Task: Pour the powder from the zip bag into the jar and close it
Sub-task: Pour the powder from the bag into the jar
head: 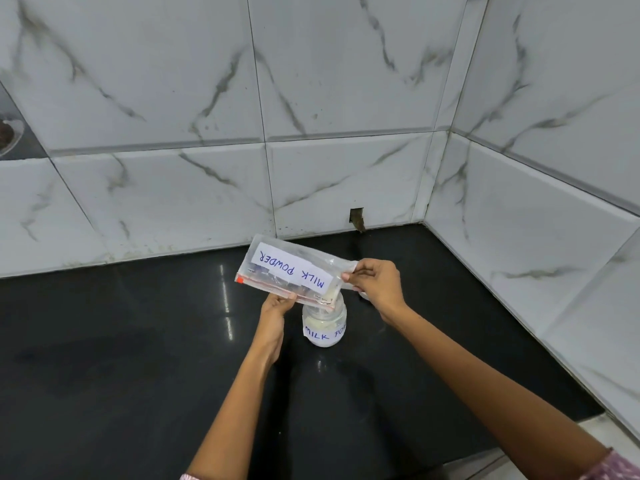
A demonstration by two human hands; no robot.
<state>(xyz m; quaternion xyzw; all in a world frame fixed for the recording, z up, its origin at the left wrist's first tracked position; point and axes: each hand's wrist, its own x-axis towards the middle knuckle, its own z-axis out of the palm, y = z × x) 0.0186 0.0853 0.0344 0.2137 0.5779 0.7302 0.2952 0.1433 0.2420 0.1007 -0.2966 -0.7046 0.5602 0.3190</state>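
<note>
Two bare forearms reach from the bottom of the frame over a glossy black table [138, 341], patterned sleeve cuffs just showing at the lower edge. The left hand [275, 311] pinches the lower, zip edge of a clear zip bag [294, 268] labelled "MILK POWDER", while the right hand [375, 282] pinches the bag's far right corner. The bag hangs upturned and tilted, its mouth corner dipping into the open neck of a small glass jar [325, 323], which stands upright on the table directly below and already holds white powder behind its own handwritten label. No lid can be clearly made out; a small pale object partly hidden behind the right wrist may be it.

The pour appears close to finished, the bag looking nearly flat. Doing it well likely means keeping the mouth corner inside the rim, lifting the right corner higher, and tapping gently so remnants slide down rather than dusting the dark surface, where any spill would show.

White marble-look wall tiles [346, 98] with grey veins enclose the corner, stained along the grout, with a small notch cut at the base.
</note>
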